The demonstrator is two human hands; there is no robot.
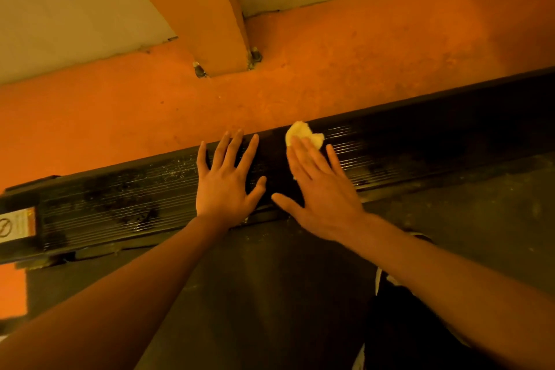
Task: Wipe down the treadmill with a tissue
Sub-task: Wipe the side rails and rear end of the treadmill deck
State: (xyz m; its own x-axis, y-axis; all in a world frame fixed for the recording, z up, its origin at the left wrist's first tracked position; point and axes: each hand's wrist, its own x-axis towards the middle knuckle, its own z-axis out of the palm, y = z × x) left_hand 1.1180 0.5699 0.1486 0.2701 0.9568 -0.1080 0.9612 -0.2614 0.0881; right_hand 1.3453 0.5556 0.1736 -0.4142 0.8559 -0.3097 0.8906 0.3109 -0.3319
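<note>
flat hands (228, 186) press tissue (304, 133) on treadmill rail (120, 201).

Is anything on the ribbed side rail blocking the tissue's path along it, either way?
Leftward, yes: the left hand lies flat on the side rail, close beside the right hand pressing the tissue. Rightward, nothing visible lies on the rail.

Tissue (304, 133) under right hand (322, 192) on rail (120, 204) (left hand (223, 188) beside)
</note>
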